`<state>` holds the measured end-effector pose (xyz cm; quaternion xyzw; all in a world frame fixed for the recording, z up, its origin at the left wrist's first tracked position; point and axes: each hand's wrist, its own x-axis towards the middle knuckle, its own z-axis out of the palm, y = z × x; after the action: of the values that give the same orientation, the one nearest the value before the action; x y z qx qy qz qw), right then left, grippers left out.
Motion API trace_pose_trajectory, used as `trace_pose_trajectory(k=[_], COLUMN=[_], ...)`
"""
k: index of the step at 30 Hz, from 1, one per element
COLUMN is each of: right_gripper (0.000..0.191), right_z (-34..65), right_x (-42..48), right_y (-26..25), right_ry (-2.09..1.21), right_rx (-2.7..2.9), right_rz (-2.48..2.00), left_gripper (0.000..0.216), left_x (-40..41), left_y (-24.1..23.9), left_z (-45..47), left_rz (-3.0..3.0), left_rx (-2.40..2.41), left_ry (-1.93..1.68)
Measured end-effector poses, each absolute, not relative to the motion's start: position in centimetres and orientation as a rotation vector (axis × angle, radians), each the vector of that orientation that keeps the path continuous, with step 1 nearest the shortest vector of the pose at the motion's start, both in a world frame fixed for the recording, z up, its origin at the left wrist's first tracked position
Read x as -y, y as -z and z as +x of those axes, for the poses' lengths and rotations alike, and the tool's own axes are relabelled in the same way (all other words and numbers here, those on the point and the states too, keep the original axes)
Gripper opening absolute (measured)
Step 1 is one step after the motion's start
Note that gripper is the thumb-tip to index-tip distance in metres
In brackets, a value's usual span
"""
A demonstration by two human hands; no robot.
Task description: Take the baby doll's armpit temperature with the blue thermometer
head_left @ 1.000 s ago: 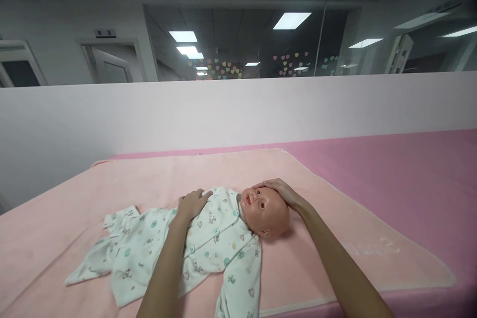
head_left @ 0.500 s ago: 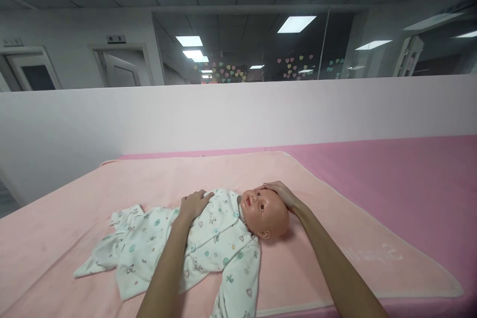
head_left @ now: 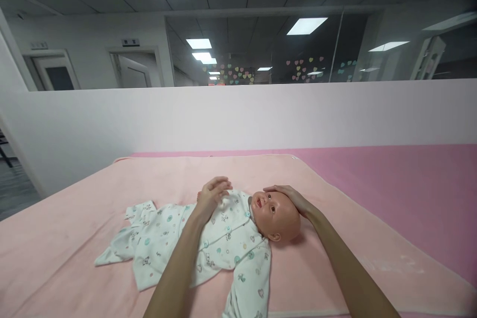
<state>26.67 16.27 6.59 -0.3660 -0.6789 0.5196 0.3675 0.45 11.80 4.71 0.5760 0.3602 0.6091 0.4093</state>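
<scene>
A baby doll (head_left: 276, 216) lies on its back, its bald head to the right. It wears white printed baby clothes (head_left: 227, 248) with snaps down the front, and the trouser legs stretch to the left. My right hand (head_left: 287, 196) rests on top of the doll's head, fingers extended along the forehead. Over the chest, by the doll's far arm, is my left hand (head_left: 214, 195). Its fingers are loosely bent and apart, holding nothing. Part of the doll's far hand shows behind my left wrist.
Under the doll is a peach blanket (head_left: 85, 218) with a pale edge, spread over a pink mat (head_left: 410, 198). A low white wall (head_left: 238, 117) runs along the back, with glass above it. Grey floor shows at the far left.
My left hand has lifted off the doll's clothes and shifted towards its chest. My right hand stays on the head. The whole view has swung slightly left.
</scene>
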Motion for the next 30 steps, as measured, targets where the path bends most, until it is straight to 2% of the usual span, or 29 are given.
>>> trace_pose_trajectory(k=[3, 5, 7, 10, 13, 16, 18, 22, 26, 30], right_gripper=[0.044, 0.045, 0.044, 0.040, 0.034, 0.028, 0.026, 0.029, 0.027, 0.020], right_z=[26.7, 26.7, 26.8, 27.0, 25.9, 22.2, 18.8, 12.9, 10.7, 12.1], right_x=[-16.4, -16.7, -17.0, -16.6, -14.8, -12.5, -11.5, -11.4, -12.6, -12.8], right_y=[-6.5, -6.3, -6.2, -7.0, -9.2, -11.3, -11.8, -10.6, -9.4, -10.7], right_ry=[-1.325, -1.320, -1.269, -1.007, -0.717, -0.482, -0.195, 0.405, 0.468, 0.470], right_rx=[1.828, 1.831, 1.835, 1.803, 1.907, 2.371, 2.669, 2.879, 2.867, 2.838], right_rz=[-0.937, -0.930, -0.951, -1.001, -0.961, -0.936, -1.007, -1.421, -1.630, -1.633], left_gripper=[0.035, 0.038, 0.038, 0.032, 0.041, 0.052, 0.053, 0.050, 0.046, 0.037], left_x=[-10.8, -10.5, -10.6, -11.4, -12.4, -12.8, -12.9, -13.3, -13.7, -13.6], left_y=[-5.1, -5.1, -4.9, -4.5, -4.1, -3.8, -3.7, -3.3, -3.1, -3.0], left_z=[1.9, 2.3, 2.1, 1.1, -0.1, -0.8, -0.9, -1.0, -1.2, -0.9], left_rz=[1.814, 1.959, 1.916, 1.542, 1.045, 0.834, 0.817, 0.842, 0.881, 0.956], left_rx=[-0.963, -1.038, -1.051, -0.996, -0.949, -0.867, -0.839, -0.851, -0.958, -1.024], left_ry=[-1.053, -0.901, -0.935, -1.246, -1.548, -1.539, -1.523, -1.533, -1.517, -1.490])
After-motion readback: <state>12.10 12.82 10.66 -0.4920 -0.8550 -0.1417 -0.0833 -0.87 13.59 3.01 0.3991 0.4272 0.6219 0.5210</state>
